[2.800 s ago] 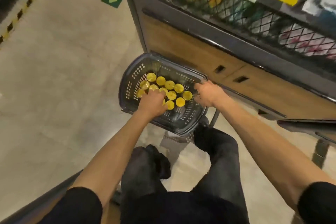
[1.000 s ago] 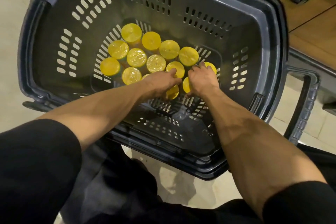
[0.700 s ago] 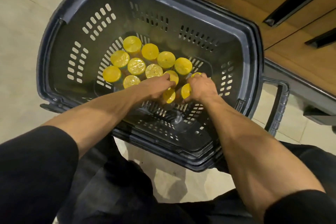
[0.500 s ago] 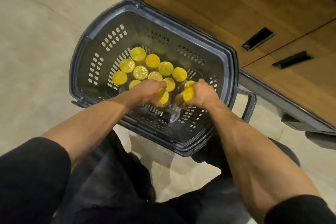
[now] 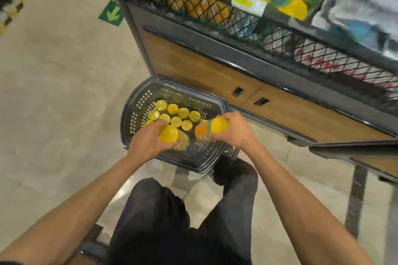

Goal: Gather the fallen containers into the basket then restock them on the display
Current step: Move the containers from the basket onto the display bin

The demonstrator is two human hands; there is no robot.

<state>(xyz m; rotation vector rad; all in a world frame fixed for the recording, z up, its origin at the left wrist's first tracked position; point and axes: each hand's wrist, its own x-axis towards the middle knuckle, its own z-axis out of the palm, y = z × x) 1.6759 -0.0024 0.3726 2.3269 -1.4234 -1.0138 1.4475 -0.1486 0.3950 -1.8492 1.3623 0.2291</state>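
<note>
Smooth beige floor (image 5: pixel 53 92) spreads beneath the slotted dark plastic basket (image 5: pixel 137 105) at twelve o'clock; I see left hand (image 5: pixel 148 146) gripping one yellow-capped cylindrical container (image 5: pixel 170 134), right hand (image 5: pixel 237 133) gripping a second container (image 5: pixel 210 129), over it.

We're looking down at the pale floor (image 5: pixel 53 92): the dark basket (image 5: pixel 129 112) is standing on it just beside the display unit (image 5: pixel 193 66), holding yellow-lidded containers (image 5: pixel 183 112), and a green arrow sticker (image 5: pixel 112 14) is lying beyond.

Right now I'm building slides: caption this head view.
Left hand and right hand each hold a yellow-capped container above the basket.
</note>
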